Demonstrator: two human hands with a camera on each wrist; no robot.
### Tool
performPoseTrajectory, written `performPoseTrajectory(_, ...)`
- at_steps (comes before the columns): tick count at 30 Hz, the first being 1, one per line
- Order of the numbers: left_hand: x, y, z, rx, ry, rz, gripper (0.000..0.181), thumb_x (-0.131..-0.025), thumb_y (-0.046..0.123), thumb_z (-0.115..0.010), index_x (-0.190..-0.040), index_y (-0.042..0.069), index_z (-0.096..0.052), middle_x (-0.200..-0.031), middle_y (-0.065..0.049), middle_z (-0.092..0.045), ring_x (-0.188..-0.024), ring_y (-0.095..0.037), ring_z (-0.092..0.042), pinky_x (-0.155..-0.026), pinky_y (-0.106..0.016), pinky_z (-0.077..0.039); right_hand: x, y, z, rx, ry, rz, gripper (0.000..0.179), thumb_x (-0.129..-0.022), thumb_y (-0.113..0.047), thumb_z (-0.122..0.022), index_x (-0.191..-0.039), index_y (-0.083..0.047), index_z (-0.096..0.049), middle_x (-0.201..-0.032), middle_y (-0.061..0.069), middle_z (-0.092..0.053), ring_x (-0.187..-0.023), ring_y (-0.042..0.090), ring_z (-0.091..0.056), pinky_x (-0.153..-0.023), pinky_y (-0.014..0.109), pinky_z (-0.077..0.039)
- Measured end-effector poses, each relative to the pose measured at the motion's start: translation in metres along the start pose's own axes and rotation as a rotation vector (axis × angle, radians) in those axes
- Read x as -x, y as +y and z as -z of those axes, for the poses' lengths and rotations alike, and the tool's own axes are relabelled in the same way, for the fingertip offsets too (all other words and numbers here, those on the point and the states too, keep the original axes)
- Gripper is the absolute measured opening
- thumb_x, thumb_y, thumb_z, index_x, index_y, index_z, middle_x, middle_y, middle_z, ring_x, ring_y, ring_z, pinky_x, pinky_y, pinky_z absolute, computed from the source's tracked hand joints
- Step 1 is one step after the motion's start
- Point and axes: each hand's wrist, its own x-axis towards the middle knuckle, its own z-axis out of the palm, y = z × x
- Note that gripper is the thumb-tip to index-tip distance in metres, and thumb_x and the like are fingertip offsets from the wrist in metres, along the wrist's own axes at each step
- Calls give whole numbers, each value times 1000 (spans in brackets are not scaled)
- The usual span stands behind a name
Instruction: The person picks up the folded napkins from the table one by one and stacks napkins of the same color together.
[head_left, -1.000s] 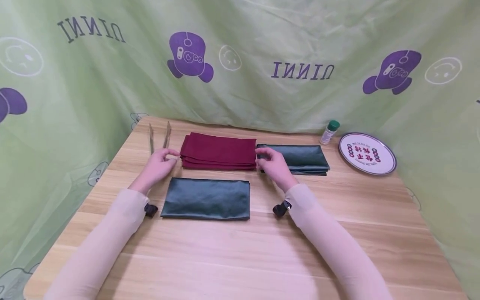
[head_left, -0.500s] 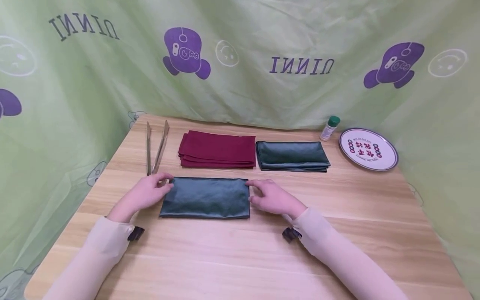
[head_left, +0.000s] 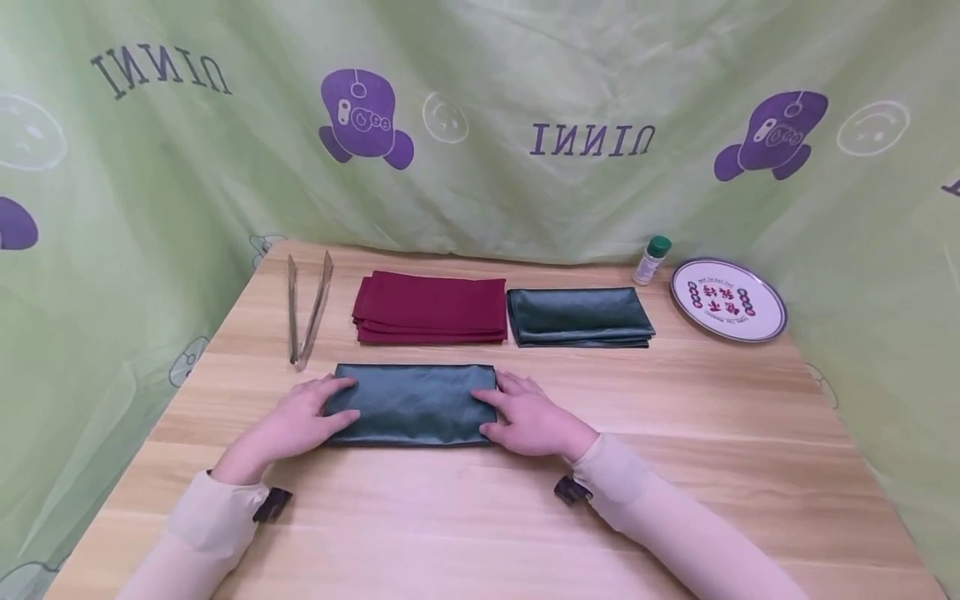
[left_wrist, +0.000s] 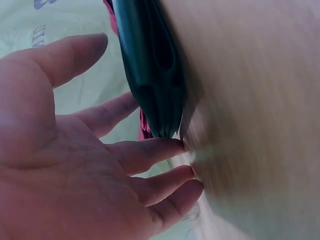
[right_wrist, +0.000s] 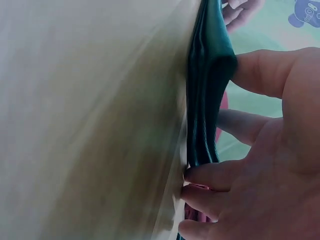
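A folded dark green satin cloth (head_left: 416, 406) lies on the wooden table in front of the person, its layered ends visible in both wrist views. At its left end rests the left hand (head_left: 300, 419), fingers loosely spread, thumb and index finger over the cloth's top; in the left wrist view the lower fingertips (left_wrist: 186, 172) meet the table. The right hand (head_left: 534, 421) touches the opposite end with relaxed fingers. Its thumb (right_wrist: 260, 70) is against the upper fold in the right wrist view, and the lower fingers reach past the cloth's corner.
Behind lie a stack of folded burgundy cloths (head_left: 431, 308) and a second green cloth stack (head_left: 581, 315). Metal tongs (head_left: 306, 325) lie at the left. A green-capped bottle (head_left: 651, 262) and a patterned plate (head_left: 727, 301) stand back right, before a green curtain (head_left: 480, 192).
Both hands have come back from the sides of the burgundy stack to the ends of the front green cloth, and now rest over its edges. The cloths look unmoved on the table.
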Motion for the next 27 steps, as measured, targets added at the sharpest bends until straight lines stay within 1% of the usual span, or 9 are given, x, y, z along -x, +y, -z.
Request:
performPoseTrajectory(4,1,-2,-4,114,-5,-1,58,-96,37,-62,-138,-1,-50,-140,-26,-49,-131,-45,-41,-104,-60,-33,3,-1,-2,-37,12,2,53,-94,-37,-62,-143,-19,-53,-156,22,-26,-145,38,-19,-115,52,-16)
performPoseTrajectory(6,2,-3,-5,166,-16,21,57,-97,38,-61,-139,1,-50,-140,-24,-49,-129,-43,-44,-102,-60,-36,3,-2,-3,-58,25,8,50,-93,-35,-62,-140,-18,-55,-155,22,-28,-145,38,-20,-115,52,-18)
performPoseTrajectory(10,3,-7,-5,236,-19,68,58,-96,44,-60,-140,8,-49,-144,-21,-46,-131,-42,-41,-102,-61,-35,1,-1,-4,-135,60,30,45,-94,-32,-63,-136,-17,-57,-151,20,-36,-144,35,-25,-114,50,-23)
performPoseTrajectory(13,5,-8,-5,282,-12,73,61,-96,48,-59,-142,10,-47,-147,-20,-42,-134,-44,-36,-103,-62,-33,-2,1,-4,-241,115,47,42,-93,-28,-64,-133,-15,-59,-145,14,-46,-138,29,-35,-111,46,-29)
performPoseTrajectory(16,7,-9,-6,344,6,63,59,-96,46,-59,-142,11,-47,-146,-18,-44,-131,-42,-42,-102,-59,-36,-5,2,-6,-370,182,59,39,-92,-23,-66,-130,-14,-61,-139,7,-51,-131,24,-43,-109,44,-33)
performPoseTrajectory(21,9,-10,-8,462,55,33,51,-98,35,-61,-140,10,-49,-144,-16,-45,-122,-34,-53,-97,-40,-45,-7,-1,-10,-541,244,54,32,-91,-14,-69,-123,-15,-66,-138,4,-51,-123,22,-49,-105,42,-38)
performPoseTrajectory(24,8,-10,-8,497,72,33,50,-97,30,-63,-140,10,-49,-145,-16,-43,-120,-34,-55,-91,-30,-48,-10,-1,-13,-624,264,23,30,-90,-10,-69,-120,-15,-67,-129,5,-55,-106,19,-53,-94,36,-43)
performPoseTrajectory(26,8,-9,-8,494,85,40,48,-97,27,-64,-140,10,-50,-146,-16,-42,-120,-35,-55,-88,-26,-48,-11,-1,-14,-720,263,-19,30,-89,-7,-68,-119,-13,-68,-120,8,-58,-88,18,-54,-79,32,-47)
performPoseTrajectory(27,8,-9,-8,494,91,44,48,-97,25,-64,-140,10,-50,-146,-17,-42,-120,-35,-54,-87,-26,-48,-12,-2,-14,-779,261,-39,30,-89,-4,-67,-119,-11,-67,-116,10,-59,-84,17,-54,-75,30,-47)
